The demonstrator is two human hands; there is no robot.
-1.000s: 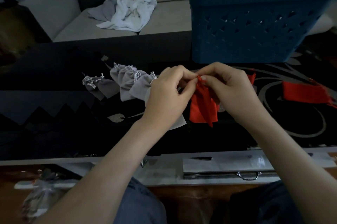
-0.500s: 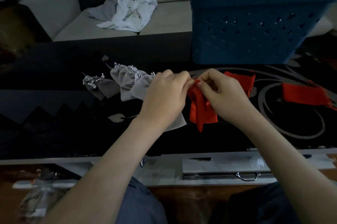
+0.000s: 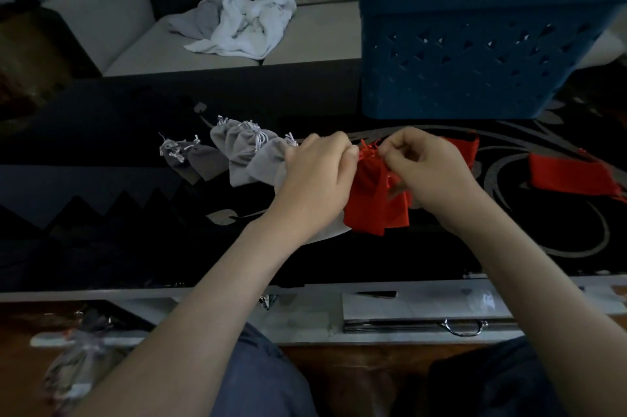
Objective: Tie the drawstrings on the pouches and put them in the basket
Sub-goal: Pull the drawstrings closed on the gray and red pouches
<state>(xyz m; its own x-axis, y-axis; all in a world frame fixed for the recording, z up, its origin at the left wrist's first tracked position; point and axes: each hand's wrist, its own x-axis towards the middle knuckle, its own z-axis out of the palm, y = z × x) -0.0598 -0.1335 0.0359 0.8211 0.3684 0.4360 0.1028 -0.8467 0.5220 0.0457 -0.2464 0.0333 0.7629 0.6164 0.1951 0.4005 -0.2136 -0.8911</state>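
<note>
Tying: left hand (image 3: 319,175) and right hand (image 3: 431,172) both pinch the bunched neck of a red pouch (image 3: 373,206), fingers curled onto the drawstring (image 3: 368,147). Looks mid-knot; can't tell if it's cinched.
Pouch position: held between the two hands, low over the table (image 3: 101,131). The neck is at the far end and the body trails toward the near edge, so its long axis runs near-far.
Basket: the blue basket (image 3: 475,53) stands on the table, far and a bit right of the hands, well apart. The right hand is nearer, so it probably makes the drop, lifting over the near wall.
Left side: grey pouches (image 3: 244,152) lie in a row with necks gathered; the left hand covers part of one.
Right side: one flat red pouch (image 3: 470,148) lies just beyond the right hand, and another red pouch (image 3: 570,172) farther right. Both seem untied, hard to say.
Way back: a white cloth heap (image 3: 244,23) on the sofa (image 3: 322,33).
</note>
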